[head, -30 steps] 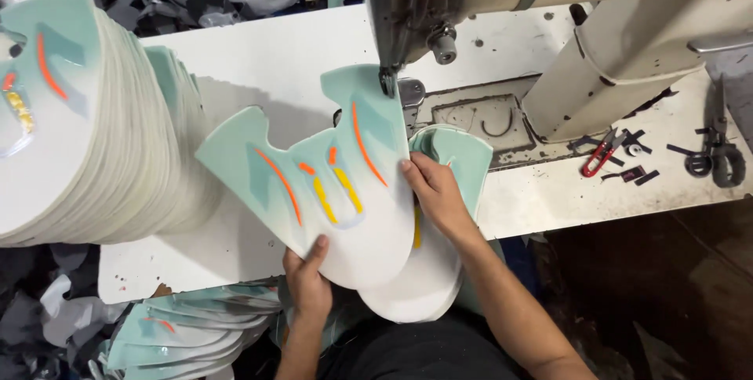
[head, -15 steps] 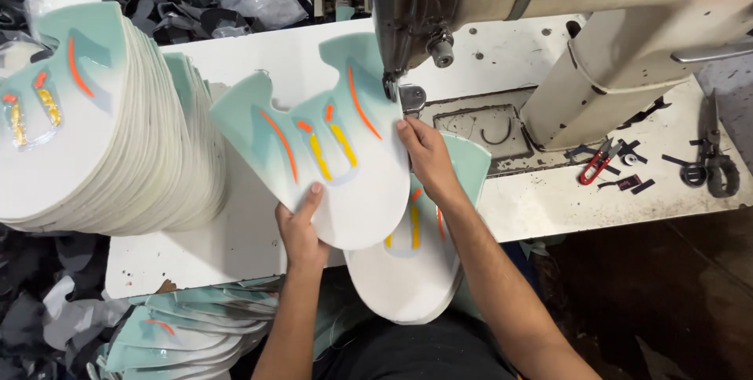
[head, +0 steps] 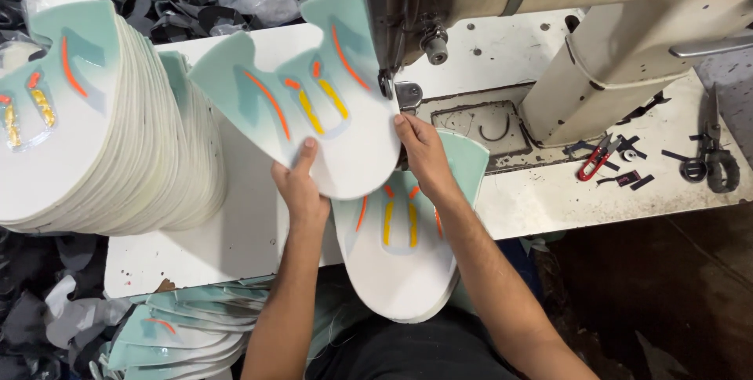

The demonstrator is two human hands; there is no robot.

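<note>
Now both hands grip the shoe panel (head: 314, 105) at the sewing machine (head: 486, 3): left hand (head: 302, 184) pinches its near edge, right hand (head: 423, 152) its side. It looks light and bendy, best held by the edges.

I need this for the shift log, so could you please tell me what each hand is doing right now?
Left hand: closed on the near edge of the white and mint-green printed shoe-upper panel.
Right hand: gripping the same panel's right edge.
</note>
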